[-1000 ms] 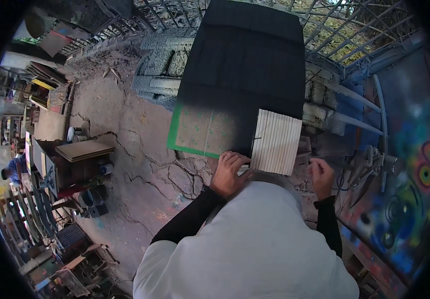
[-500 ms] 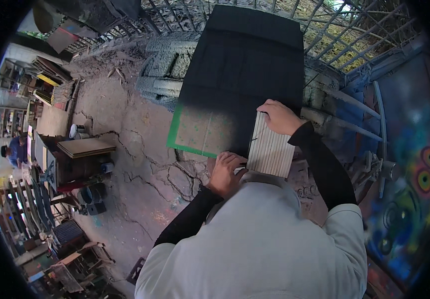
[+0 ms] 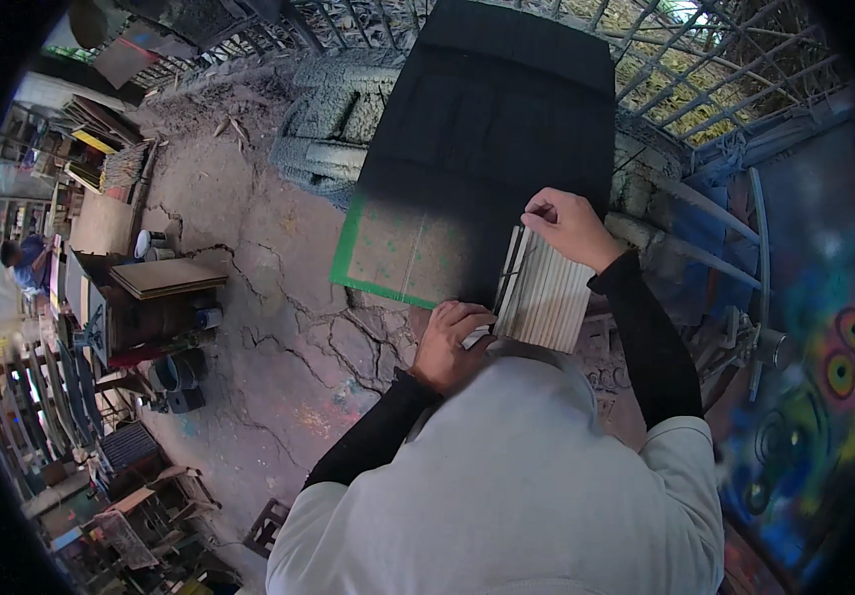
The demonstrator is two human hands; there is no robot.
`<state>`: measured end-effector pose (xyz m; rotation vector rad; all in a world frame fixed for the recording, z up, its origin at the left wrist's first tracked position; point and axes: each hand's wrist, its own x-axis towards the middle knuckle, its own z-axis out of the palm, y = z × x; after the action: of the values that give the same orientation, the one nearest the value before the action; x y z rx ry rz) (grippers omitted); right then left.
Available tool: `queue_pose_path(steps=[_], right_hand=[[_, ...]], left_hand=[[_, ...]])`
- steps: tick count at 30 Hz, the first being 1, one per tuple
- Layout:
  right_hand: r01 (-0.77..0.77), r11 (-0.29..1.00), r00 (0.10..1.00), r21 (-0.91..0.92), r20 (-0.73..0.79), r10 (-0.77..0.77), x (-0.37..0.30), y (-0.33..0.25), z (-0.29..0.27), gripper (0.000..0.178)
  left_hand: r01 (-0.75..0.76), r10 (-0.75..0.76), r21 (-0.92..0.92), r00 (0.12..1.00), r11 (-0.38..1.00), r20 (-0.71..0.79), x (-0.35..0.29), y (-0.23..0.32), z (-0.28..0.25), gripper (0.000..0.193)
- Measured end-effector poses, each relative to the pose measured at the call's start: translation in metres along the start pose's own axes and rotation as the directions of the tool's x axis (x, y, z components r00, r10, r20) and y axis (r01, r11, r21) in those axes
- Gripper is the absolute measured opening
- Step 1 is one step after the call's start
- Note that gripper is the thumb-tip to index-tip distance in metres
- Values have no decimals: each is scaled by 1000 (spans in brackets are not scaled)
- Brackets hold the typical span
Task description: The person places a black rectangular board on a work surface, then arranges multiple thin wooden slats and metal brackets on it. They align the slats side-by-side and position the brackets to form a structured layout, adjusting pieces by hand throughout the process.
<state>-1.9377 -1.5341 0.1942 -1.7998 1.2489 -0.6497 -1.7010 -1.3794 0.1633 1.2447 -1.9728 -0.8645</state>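
Observation:
A row of narrow pale wooden strips [image 3: 552, 297] lies side by side on the right near part of a large black board. At the row's left edge, a loose strip [image 3: 509, 266] stands slightly apart with a dark gap beside it. My left hand [image 3: 454, 345] is closed, its curled fingers at the near end of the strips by the board's near edge; what they grip is hidden. Over the far end of the row, my right hand [image 3: 571, 228] has thumb and forefinger pinched together near the strip tips. Whether a strip is between them cannot be made out.
The black board [image 3: 497, 119] has a bare brown, green-edged corner [image 3: 378, 253] at near left. Behind stands a metal-bar fence [image 3: 685, 69]. Cracked floor [image 3: 289, 317] stretches left, towards stacked panels [image 3: 170, 276] and a bucket [image 3: 178, 372]. A painted surface [image 3: 824, 397] is at right.
My right hand has lifted slightly off the strips' far end, its fingers now pinched. The leftmost strip has come apart from the row. My left hand stays nearly in place.

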Motion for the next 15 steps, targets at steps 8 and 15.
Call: queue_pose_path(steps=[8,15], right_hand=[[-188,934,981,302,110,162,3,12,6,17],[-379,806,922,455,260,286,-2,-4,-11,19]], left_hand=[[6,-8,49,999,999,40,2,-2,0,43],[67,-70,86,997,994,36,2,1,4,61]])
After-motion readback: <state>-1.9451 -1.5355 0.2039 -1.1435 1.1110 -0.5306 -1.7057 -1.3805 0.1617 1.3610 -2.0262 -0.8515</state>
